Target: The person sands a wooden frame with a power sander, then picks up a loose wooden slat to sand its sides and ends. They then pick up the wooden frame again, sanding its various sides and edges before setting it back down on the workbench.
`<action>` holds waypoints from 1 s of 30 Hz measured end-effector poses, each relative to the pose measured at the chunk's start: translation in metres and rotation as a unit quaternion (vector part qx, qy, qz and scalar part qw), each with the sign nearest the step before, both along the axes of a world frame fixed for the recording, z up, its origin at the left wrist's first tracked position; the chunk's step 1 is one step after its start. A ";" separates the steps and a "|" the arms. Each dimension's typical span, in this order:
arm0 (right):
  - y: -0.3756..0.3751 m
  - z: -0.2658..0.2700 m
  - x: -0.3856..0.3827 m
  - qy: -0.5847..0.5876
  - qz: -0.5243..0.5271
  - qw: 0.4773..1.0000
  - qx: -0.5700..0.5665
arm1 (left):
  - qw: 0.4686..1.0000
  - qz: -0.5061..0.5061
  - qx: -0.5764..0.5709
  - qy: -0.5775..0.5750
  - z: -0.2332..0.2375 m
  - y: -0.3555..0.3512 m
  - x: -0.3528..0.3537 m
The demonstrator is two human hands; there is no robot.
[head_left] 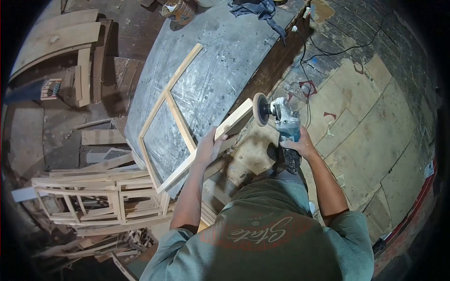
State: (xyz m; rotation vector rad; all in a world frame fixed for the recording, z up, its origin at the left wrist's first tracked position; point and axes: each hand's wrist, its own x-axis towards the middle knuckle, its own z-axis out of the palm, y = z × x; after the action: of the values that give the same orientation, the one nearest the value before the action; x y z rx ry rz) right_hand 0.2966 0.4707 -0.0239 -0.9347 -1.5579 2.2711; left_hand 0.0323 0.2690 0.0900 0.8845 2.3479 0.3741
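My left hand [207,148] is wrapped round the near rail of a pale wooden frame [180,119]. The frame, with one crossbar, lies across a grey-topped table [222,61], and its near rail reaches past the table's edge. In my right hand [304,144] is an angle grinder [287,124], gripped by its blue-green body. Its round sanding disc [260,109] faces the rail's far end, with the disc's edge right at the wood.
A blue cloth [255,10] and a tub [178,11] sit at the table's far end. Stacked wooden frames [117,199] stand at lower left, near curved boards [61,35]. A black cord [337,52] crosses the floor, where cardboard sheets [370,122] lie at right.
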 end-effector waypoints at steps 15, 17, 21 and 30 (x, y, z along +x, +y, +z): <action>0.044 0.001 0.025 -0.012 0.027 0.983 -0.184 | 0.997 -0.041 0.041 0.041 -0.020 -0.024 0.023; 0.067 0.007 0.033 -0.047 0.099 0.976 -0.191 | 0.997 -0.048 0.030 0.058 -0.035 -0.032 0.032; 0.109 0.033 0.025 -0.096 0.235 0.954 -0.158 | 0.996 -0.055 0.006 0.072 -0.050 -0.042 0.046; 0.145 0.024 -0.026 -0.216 0.396 0.880 -0.148 | 0.993 -0.064 0.060 0.076 -0.054 -0.059 0.058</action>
State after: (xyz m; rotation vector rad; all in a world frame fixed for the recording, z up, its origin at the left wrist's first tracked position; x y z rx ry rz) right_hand 0.2704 0.6157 0.0000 -1.0664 -2.1120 3.0895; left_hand 0.0903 0.2103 0.0359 1.1509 2.4108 0.4110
